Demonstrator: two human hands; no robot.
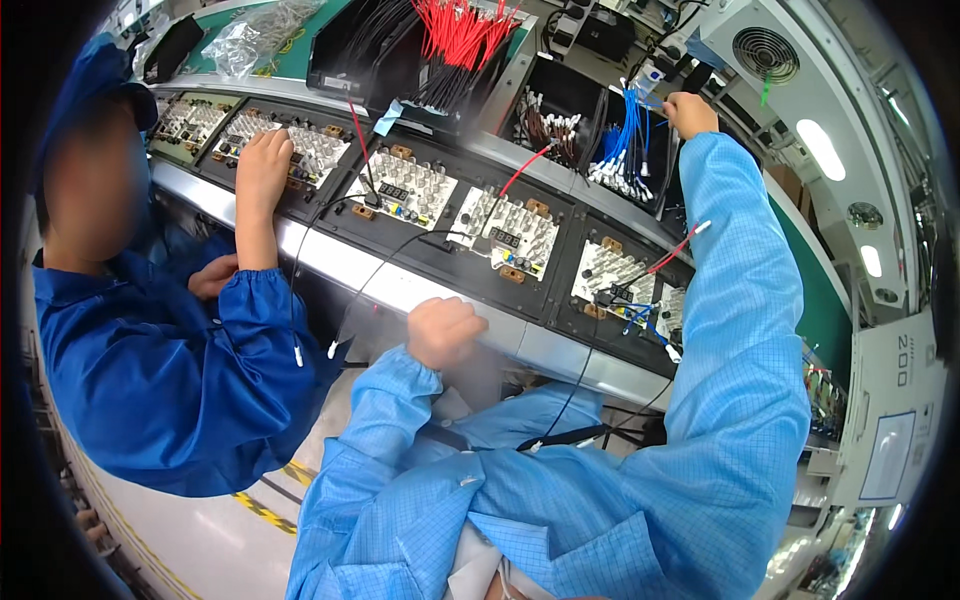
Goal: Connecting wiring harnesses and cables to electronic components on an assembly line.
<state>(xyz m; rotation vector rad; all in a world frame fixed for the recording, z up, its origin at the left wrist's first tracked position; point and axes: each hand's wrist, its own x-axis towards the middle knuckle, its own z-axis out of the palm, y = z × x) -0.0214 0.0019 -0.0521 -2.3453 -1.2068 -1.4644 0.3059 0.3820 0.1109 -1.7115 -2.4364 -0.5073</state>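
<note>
Far out to the right, my right hand [692,115] reaches to a black bin, its fingers pinched at the upper ends of a bundle of blue wires [628,140] with white connectors. A blue strand seems to run into the fingertips. Close to my body, my left hand [445,332] is curled closed over the metal front rail [380,290]; its palm side is hidden. Beyond it lie circuit boards [508,232] with small displays, set in black trays. Red and black wires run from them. The right board [612,275] also has blue wires, partly behind my right sleeve.
A co-worker in dark blue [190,370] stands at my left, one hand [265,160] over a board. Bins of red wires [462,35] and brown wires [548,130] line the far side. A machine housing with a fan [766,54] rises at right. Black leads hang over the front rail.
</note>
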